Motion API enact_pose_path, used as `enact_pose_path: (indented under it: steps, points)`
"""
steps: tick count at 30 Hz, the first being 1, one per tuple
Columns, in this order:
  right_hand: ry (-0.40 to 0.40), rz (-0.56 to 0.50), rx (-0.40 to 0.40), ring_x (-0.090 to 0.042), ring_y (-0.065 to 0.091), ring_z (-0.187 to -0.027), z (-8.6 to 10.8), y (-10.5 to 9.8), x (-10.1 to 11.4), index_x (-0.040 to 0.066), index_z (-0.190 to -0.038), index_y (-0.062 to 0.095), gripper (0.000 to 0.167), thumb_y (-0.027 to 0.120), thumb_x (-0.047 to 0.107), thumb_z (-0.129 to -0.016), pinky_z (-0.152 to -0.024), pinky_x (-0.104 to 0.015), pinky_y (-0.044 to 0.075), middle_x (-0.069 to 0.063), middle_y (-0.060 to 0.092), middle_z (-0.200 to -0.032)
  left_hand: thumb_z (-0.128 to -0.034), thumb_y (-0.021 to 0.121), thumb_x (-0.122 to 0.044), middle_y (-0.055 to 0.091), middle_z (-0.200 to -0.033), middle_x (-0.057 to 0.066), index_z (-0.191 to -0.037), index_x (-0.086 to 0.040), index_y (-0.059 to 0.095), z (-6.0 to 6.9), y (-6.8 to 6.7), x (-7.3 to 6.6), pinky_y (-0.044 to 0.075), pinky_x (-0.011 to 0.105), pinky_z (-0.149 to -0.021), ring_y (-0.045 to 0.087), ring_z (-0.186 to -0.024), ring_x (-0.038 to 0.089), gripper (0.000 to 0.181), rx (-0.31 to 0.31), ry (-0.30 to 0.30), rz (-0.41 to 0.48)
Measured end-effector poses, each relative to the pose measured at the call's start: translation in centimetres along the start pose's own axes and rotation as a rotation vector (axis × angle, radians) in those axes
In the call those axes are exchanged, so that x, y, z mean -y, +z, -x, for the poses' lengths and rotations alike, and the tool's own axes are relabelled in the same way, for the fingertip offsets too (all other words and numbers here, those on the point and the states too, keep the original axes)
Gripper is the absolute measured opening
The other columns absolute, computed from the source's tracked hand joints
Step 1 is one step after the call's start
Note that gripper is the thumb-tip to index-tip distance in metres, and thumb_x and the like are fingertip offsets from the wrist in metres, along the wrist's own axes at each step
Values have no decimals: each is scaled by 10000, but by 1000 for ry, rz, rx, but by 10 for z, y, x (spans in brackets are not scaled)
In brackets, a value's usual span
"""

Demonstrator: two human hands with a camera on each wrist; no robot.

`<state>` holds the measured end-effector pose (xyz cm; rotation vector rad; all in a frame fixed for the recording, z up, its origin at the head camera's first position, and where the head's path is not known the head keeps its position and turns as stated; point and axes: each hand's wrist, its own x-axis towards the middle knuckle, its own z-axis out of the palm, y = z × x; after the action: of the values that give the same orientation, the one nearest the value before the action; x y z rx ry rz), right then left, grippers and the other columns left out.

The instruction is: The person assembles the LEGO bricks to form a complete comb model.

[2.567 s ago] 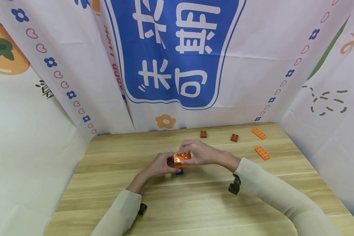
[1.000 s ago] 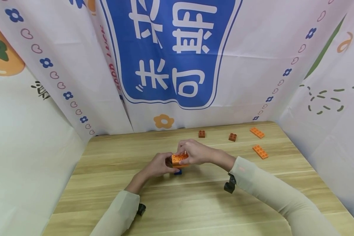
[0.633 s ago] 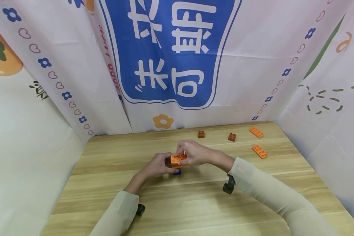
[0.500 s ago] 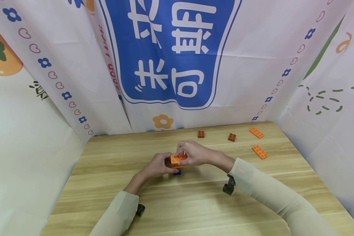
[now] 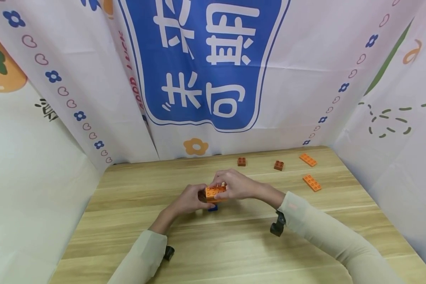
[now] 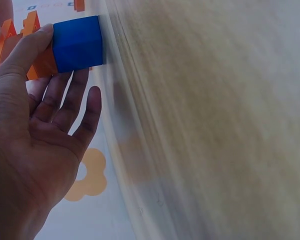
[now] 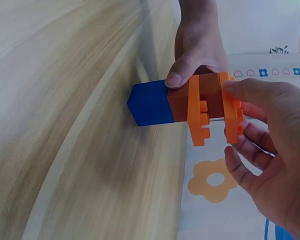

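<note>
In head view, brick stack [image 7: 181,106] is upright, blue brick [image 7: 152,103] lowest, 3 o'clock of left hand [image 5: 193,197] pinching it low, 8 o'clock of right hand [image 5: 237,184] pinching top orange plate [image 7: 232,111], long axis 9-to-3.

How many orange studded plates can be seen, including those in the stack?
4. On the right of the table lie a far plate and a near plate. In the stack are a top plate, pinched by the right hand, and a lower plate. More might be hidden.
</note>
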<state>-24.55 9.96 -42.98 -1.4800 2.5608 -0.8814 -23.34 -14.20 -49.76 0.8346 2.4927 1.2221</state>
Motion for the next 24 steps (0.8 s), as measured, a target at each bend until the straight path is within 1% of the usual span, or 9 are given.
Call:
enact_pose_path:
  steps: [5,10,13,17,19,21,24]
  points:
    - [-10,-45,-16,-136,682,-1008,5,0,-7,76,-1239,781,338,829,238,-946,-892,-351,591,-27,743,-1116,-885,891,-210,729,-985,-28,-1117,-84,709,1,1,0,577,258,-736,664,-842,115,320,-2,1,2]
    - [21,-68,-61,-156,680,-1022,10,-2,-16,82,-1253,769,352,795,297,-977,-894,-376,593,-35,747,-1162,-876,897,-189,739,-993,-7,-1106,-69,707,1,1,0,588,260,-753,674,-845,119,322,-6,3,17]
    - [35,-85,-82,-195,690,-1036,13,-5,-21,101,-1275,759,371,787,325,-982,-893,-415,596,-23,744,-1179,-874,897,-184,735,-979,-3,-1092,-59,702,2,1,0,587,258,-747,673,-838,123,318,-11,2,11]
    - [48,-86,-112,-229,704,-1058,17,-6,-32,106,-1276,760,360,795,300,-975,-884,-467,604,-28,748,-1197,-873,901,-202,728,-974,-16,-1095,-59,699,2,1,0,580,259,-743,669,-839,112,332,-13,-7,-3]
    - [60,-80,-130,-231,708,-1068,19,-7,-39,103,-1270,764,341,799,266,-972,-873,-462,609,-36,751,-1208,-868,906,-208,728,-969,-18,-1090,-62,700,1,2,0,579,266,-741,667,-836,112,336,-14,-10,-5]
    - [82,-79,-142,-261,712,-1088,21,-8,-45,99,-1266,765,330,802,238,-969,-873,-444,610,-46,751,-1226,-864,909,-211,726,-969,-17,-1084,-60,698,1,2,0,578,273,-741,663,-836,116,340,-17,-11,-7]
    - [121,-64,-153,-262,708,-1109,24,-10,-54,101,-1270,764,343,811,245,-962,-883,-414,608,-55,747,-1250,-860,912,-212,723,-961,-23,-1066,-67,695,0,2,0,574,273,-735,658,-829,120,333,-18,-15,-18]
